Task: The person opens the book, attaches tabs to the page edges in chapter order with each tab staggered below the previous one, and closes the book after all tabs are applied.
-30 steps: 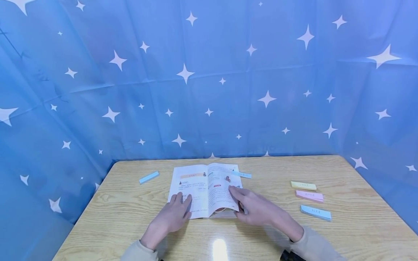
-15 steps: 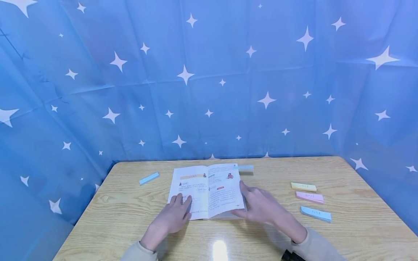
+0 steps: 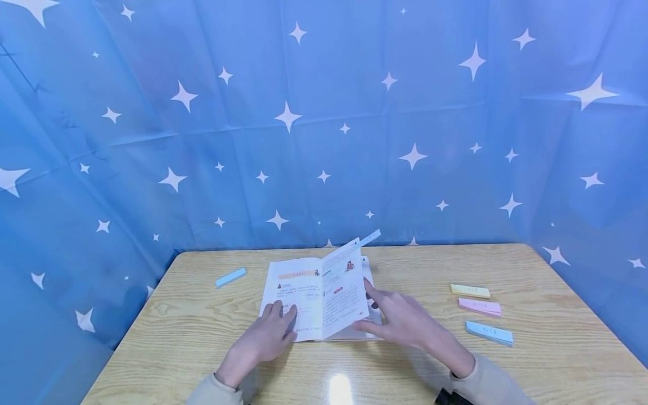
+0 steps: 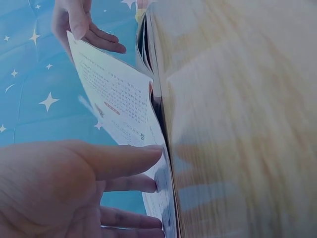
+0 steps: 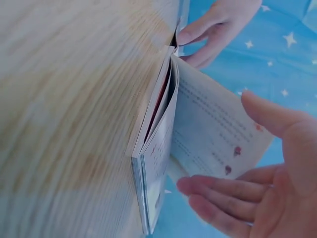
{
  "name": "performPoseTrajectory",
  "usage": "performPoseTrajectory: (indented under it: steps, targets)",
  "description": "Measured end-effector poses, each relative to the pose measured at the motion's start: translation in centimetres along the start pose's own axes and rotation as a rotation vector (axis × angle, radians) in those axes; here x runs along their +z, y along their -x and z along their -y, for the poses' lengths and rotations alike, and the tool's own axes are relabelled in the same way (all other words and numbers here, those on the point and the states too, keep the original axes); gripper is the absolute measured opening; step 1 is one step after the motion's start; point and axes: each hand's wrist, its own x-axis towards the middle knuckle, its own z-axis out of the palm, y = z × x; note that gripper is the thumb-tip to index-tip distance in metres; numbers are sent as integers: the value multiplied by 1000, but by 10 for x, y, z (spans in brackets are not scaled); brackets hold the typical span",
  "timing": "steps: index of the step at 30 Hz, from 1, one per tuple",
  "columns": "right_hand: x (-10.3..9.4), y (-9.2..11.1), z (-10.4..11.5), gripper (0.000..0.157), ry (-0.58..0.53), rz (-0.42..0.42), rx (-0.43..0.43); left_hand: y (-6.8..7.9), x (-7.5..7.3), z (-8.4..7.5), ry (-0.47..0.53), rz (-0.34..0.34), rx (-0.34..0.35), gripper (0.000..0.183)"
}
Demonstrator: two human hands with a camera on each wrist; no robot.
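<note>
An open book [image 3: 297,281] lies on the table, with printed text and small colour pictures. My left hand [image 3: 270,332] rests spread on its left page. One right-hand page [image 3: 344,287] stands raised and slanted, a blue paper strip [image 3: 368,238] jutting from its top outer corner. My right hand [image 3: 405,318] is at that page's outer edge, thumb and fingers apart. In the right wrist view, the straight fingers [image 5: 223,193] lie against the back of the raised page [image 5: 213,124]. Below it show the book's other pages [image 5: 161,144].
On the right of the wooden table [image 3: 420,371] lie a yellow sticky-note pad [image 3: 471,290], a pink pad [image 3: 480,306] and a blue pad [image 3: 489,332], each with writing. Another blue strip [image 3: 230,277] lies at the left. A blue star-patterned curtain [image 3: 334,146] hangs behind.
The right page first swung out flatter to the right, then rose and tilted up with its blue strip, baring the page beneath. My right hand shifted slightly; the left stayed put.
</note>
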Motion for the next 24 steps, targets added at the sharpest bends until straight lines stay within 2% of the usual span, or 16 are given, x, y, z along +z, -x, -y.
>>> performPoseTrajectory:
  steps: [5,9,14,24]
  targets:
    - [1,-3,3,91,2,-33,-31,-2,-2,2,40,-5,9,53]
    - [2,-7,7,88,7,-55,-60,-4,-4,2,55,-37,21,49]
    - [3,-13,11,85,1,-62,-104,-6,-6,1,67,-118,50,44]
    - [5,-22,16,84,-46,-50,-131,-14,-13,-4,91,-290,75,42]
